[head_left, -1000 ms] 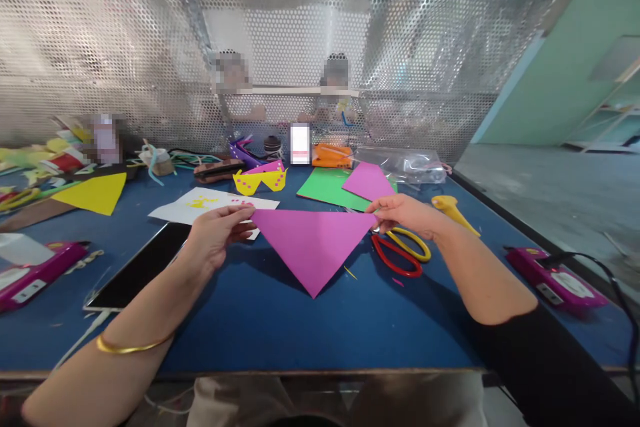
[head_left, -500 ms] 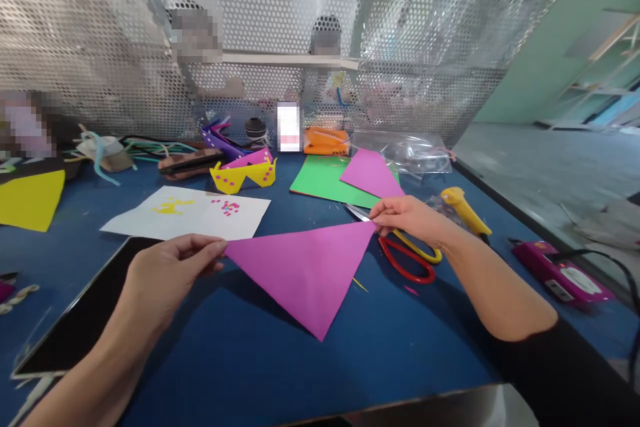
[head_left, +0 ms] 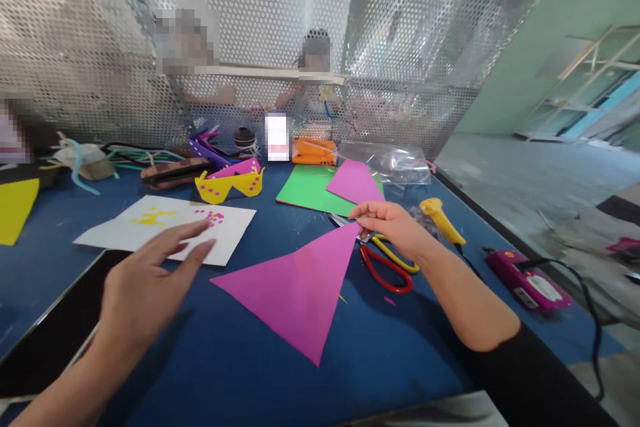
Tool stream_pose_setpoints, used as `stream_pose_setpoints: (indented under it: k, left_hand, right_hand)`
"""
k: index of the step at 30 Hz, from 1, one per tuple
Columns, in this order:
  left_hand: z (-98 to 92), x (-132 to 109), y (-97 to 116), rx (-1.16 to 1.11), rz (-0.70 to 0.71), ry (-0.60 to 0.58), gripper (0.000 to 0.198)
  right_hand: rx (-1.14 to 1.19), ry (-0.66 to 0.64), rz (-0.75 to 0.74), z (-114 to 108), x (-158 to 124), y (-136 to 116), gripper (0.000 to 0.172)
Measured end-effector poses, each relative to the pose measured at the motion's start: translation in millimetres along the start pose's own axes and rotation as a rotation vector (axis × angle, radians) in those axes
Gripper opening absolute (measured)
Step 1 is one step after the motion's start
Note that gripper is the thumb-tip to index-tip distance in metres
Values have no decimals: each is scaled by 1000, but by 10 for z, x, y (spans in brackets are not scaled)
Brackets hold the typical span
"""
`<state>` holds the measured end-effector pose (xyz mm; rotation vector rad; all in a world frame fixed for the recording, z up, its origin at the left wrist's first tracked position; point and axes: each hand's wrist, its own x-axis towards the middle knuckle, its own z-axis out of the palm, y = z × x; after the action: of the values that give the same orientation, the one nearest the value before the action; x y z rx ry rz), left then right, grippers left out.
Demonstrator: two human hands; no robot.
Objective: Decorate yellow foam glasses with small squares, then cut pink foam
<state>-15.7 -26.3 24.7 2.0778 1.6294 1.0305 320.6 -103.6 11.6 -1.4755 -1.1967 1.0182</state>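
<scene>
A magenta paper triangle [head_left: 295,287] hangs from my right hand [head_left: 387,227], whose fingers pinch its upper right corner. My left hand [head_left: 150,273] hovers apart from the paper, thumb and fingers spread, holding nothing, near a white sheet [head_left: 233,233] with small yellow and pink bits on it. Beneath and beside my right hand lie scissors [head_left: 387,270] with one red and one yellow handle. Behind them, a second magenta piece [head_left: 354,180] rests on green sheets [head_left: 303,187]. Yellow paper glasses with pink dots [head_left: 230,185] stand behind the white sheet.
A black tablet [head_left: 55,327] lies at the left. On the right are a yellow glue gun [head_left: 443,219] and a magenta power box [head_left: 530,278] with a cable. A lit phone [head_left: 277,137] leans near an orange item [head_left: 314,151]. Perforated metal panels [head_left: 280,7] close off the back.
My left hand has let go of the triangle's left corner and opened, moving left and away. That corner has sunk lower. The view has shifted slightly to the right.
</scene>
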Motion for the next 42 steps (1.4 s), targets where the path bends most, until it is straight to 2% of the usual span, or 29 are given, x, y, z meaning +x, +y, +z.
stream_pose_setpoints:
  k: [2, 4, 7, 9, 10, 11, 14, 17, 19, 22, 25, 28, 32, 37, 40, 42]
  left_hand:
    - [80, 18, 210, -128, 53, -178, 41]
    - [204, 67, 437, -186, 124, -414, 47]
    - [433, 136, 686, -305, 172, -668, 45]
    - [561, 150, 738, -416, 140, -896, 31]
    - [605, 151, 731, -475, 70, -973, 20]
    - [632, 152, 707, -516, -25, -1007, 20]
    - [624, 199, 593, -658, -239, -924, 20]
    - [552, 339, 499, -788, -316, -710, 19]
    - [502, 450, 472, -879, -404, -575, 18]
    - [427, 582, 475, -1000, -536, -483, 14]
    - [359, 652, 503, -1066, -520, -459, 5]
    - [338, 675, 519, -1082, -517, -418, 6]
    - [387, 645, 524, -1063, -545, -389, 8]
    - [419, 586, 541, -1072, -607, -463, 5]
    - [427, 553, 540, -1051, -603, -492, 6]
    - [454, 512, 528, -984, -573, -552, 8]
  right_hand:
    - [30, -3, -47, 31, -30, -43, 19]
    - [61, 6, -101, 52, -55, -85, 18]
    - [105, 44, -172, 78, -80, -122, 17]
    - [128, 75, -203, 97, -84, -121, 18]
    - [138, 94, -216, 107, -80, -115, 18]
    - [147, 117, -228, 115, -68, -107, 20]
    - [195, 235, -261, 126, 23, -93, 25]
    - [258, 367, -257, 143, 195, -125, 27]
    - [287, 397, -231, 188, 313, -161, 27]
    - [308, 377, -170, 312, 409, -170, 27]
    - [308, 342, -102, 433, 373, -90, 25]
    - [298, 310, -52, 488, 281, 5, 23]
    - [298, 268, -68, 507, 215, 21, 20]
    - [329, 249, -117, 542, 215, -23, 25]
    - [339, 281, -138, 544, 227, -12, 27]
    - [339, 314, -144, 537, 232, -5, 28]
